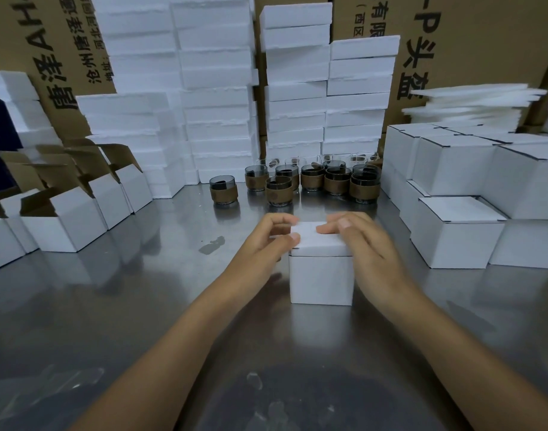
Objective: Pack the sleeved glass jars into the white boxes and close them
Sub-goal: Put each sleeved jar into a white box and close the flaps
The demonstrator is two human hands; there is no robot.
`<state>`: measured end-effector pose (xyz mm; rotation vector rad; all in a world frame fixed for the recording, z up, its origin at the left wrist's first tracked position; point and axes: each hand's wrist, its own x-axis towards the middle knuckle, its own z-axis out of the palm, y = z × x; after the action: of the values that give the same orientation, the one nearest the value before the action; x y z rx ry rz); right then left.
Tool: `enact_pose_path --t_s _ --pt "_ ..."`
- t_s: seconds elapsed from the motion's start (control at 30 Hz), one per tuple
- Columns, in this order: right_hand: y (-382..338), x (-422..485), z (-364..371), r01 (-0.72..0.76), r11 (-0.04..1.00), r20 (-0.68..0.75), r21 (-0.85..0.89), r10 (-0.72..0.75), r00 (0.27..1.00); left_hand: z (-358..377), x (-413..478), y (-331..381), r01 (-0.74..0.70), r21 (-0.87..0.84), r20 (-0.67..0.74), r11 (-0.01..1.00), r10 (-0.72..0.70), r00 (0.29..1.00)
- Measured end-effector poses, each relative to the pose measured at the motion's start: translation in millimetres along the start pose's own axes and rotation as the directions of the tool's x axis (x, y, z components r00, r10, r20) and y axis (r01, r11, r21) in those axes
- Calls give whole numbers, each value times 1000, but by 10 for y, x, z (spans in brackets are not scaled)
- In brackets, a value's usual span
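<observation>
A white box (321,278) stands on the steel table in front of me, its lid flap down on top. My left hand (268,236) grips the lid's left edge with curled fingers. My right hand (359,236) lies flat across the lid's right side, fingers pressing on it. What is inside the box is hidden. Behind it, several glass jars with brown sleeves (313,180) stand in a cluster, and one sleeved jar (223,188) stands apart to the left.
Open white boxes (64,219) with brown flaps up line the left. Closed white boxes (459,231) are stacked at the right. White foam stacks (216,98) and brown cartons (471,42) wall off the back. A dark smudge (212,245) marks the table.
</observation>
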<state>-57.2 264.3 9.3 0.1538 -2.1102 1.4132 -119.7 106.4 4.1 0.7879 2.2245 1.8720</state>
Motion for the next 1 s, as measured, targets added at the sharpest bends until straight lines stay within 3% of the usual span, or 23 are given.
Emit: enact_pose_path --t_s 0.2,0.37,0.53,0.8,1.0 --pt "69 -6 0 -58 997 -12 -47 57 998 -2 -43 -8 -10 0 -5 1000 10 1000" --pt "25 -93 18 61 971 -65 -233 -78 995 7 -117 -53 60 -28 36 998 -59 998" --pt "-79 -171 48 51 918 2 -394 -55 998 26 -140 -24 85 -63 11 994 -84 996" --pt "-156 -359 225 -67 936 -30 -345 60 998 31 -202 -15 75 -38 -35 996 -76 996" --pt "-167 -237 190 -206 911 -159 -357 158 975 16 -214 -68 46 -52 -53 998 -49 997"
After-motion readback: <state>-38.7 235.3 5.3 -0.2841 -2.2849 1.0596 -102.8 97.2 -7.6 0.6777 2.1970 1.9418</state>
